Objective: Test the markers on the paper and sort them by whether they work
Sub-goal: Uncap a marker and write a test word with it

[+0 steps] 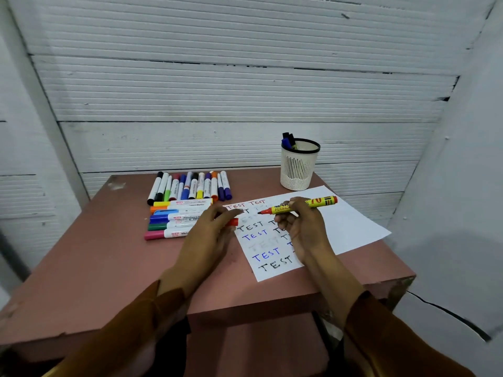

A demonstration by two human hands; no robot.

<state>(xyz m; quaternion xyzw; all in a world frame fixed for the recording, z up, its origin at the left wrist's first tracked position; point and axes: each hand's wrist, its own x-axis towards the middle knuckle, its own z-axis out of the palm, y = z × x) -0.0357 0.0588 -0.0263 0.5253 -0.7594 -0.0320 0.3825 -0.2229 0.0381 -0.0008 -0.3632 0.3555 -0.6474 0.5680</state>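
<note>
Head view: right hand [304,227] pinches a yellow marker [299,207], its red tip over the paper [340,227]. Left hand [209,235] holds a red cap [233,222]. Marker rows [187,202] lie at ten o'clock, cup [298,170] at twelve, on the surface [109,254].

A small pinkish-red table [89,257] is standing against a white wall [245,85] of ribbed horizontal panels, with dark cracks running along the seams. Paint is chipping at the table's far left corner and its near right corner. Plain white panels [462,172] are closing in on both sides, and even, soft light is falling across everything.
</note>
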